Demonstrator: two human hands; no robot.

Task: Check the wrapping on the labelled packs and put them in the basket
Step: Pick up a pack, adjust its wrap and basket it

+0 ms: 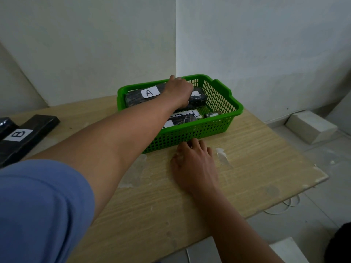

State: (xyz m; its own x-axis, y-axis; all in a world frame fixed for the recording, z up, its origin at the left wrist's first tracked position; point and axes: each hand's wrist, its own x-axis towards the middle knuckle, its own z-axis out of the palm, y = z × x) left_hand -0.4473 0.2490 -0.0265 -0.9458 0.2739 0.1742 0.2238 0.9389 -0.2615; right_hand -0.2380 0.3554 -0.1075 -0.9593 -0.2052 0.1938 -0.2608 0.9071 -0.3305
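1. While the left hand (179, 93) reaches into the green basket (197, 130), its fingers curl down over the black pack marked A (136, 96), gripping it along the far side of the basket
2. That pack lies lengthwise against the basket's back wall, its white label facing up; the right-hand part of it is hidden under the hand
3. Nearer the front wall of the basket lies a second dark wrapped pack (183, 118) with a white label whose writing is too covered by the forearm to read, and just right of it sits a small grey wrapped item (212, 114)
4. The right hand (193, 164) rests palm down on the wooden table (256, 168), fingers fairly straight and spread, fingertips touching or almost touching the basket's front wall; it holds nothing
5. At the left edge of the table, well apart from the basket, lies a black pack marked B (28, 137), with another black wrapped pack (4, 124) just beside it, cut off by the frame
6. A blue sleeve (41, 215) fills the lower left corner
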